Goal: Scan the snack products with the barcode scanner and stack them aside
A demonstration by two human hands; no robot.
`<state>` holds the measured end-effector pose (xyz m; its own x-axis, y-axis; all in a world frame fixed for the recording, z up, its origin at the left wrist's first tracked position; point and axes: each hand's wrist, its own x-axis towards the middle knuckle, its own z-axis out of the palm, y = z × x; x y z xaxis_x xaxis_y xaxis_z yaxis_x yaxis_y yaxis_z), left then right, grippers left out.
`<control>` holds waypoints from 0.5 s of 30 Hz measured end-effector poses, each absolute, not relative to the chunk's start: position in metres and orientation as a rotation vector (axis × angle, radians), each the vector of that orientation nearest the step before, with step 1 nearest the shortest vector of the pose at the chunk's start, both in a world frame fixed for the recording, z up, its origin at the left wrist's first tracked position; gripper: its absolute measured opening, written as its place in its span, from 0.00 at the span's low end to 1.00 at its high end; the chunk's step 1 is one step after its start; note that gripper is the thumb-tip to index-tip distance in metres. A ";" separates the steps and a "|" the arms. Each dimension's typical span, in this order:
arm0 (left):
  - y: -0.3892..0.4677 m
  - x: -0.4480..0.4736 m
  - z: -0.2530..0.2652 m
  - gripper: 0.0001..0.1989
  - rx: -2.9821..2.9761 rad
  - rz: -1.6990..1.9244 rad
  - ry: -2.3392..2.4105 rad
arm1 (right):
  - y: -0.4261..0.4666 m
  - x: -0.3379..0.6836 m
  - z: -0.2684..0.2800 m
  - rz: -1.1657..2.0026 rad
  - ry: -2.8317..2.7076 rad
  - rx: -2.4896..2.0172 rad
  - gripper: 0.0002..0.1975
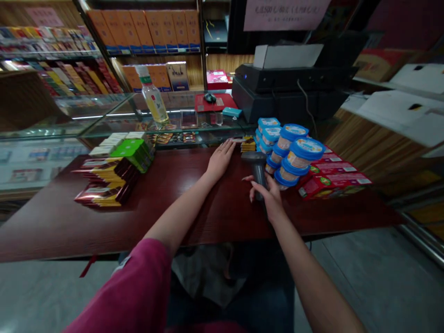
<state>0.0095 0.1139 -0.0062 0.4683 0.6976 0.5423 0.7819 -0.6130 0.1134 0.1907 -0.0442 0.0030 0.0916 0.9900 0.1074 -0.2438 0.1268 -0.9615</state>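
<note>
My right hand [272, 196] is closed around the handle of a dark handheld barcode scanner [258, 169], its head raised above the brown table. Out in front, my left hand [221, 160] lies with fingers stretched together on the tabletop [173, 185]. Its fingertips come close to a small stack of yellow packets [248, 144] and a thin pale item beside it; whether they touch is unclear. Just right of the scanner stand stacked round tubs with blue lids [300, 155] and smaller blue-lidded containers [268, 134]. Red boxes [336, 178] sit in a row behind the tubs to the right.
On the left are brown-and-yellow wrapped packets [106, 185] and green boxes [133, 152]. A glass display counter [121, 113] borders the far edge, carrying a bottle [152, 99] and a mouse [210, 97]. A black register unit [284, 92] stands at the back right.
</note>
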 end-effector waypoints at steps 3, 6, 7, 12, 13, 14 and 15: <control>0.067 -0.042 0.000 0.28 -2.541 -0.785 -1.212 | -0.052 0.179 0.008 1.220 -1.074 -0.936 0.19; 0.011 -0.109 0.007 0.31 -2.487 -0.719 -1.138 | -0.061 0.143 0.011 1.302 -1.089 -0.871 0.15; -0.008 -0.134 0.009 0.32 -2.449 -0.713 -1.146 | -0.063 0.127 0.011 1.345 -1.099 -0.850 0.14; -0.091 -0.255 0.015 0.30 -2.161 -0.809 -1.401 | -0.077 0.030 0.013 1.607 -1.197 -0.742 0.14; -0.105 -0.276 0.015 0.29 -2.096 -0.836 -1.468 | -0.079 0.011 0.014 1.647 -1.207 -0.722 0.14; -0.116 -0.295 0.015 0.29 -2.041 -0.853 -1.532 | -0.081 -0.006 0.014 1.679 -1.216 -0.703 0.14; -0.127 -0.312 0.014 0.29 -2.003 -0.856 -1.595 | -0.083 -0.022 0.015 1.705 -1.227 -0.687 0.14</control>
<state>-0.3121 -0.1266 0.0140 0.1442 0.6988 0.7006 0.9701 -0.2397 0.0394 -0.0216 -0.0829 0.0151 -0.4423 0.8947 0.0626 -0.3438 -0.1047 -0.9332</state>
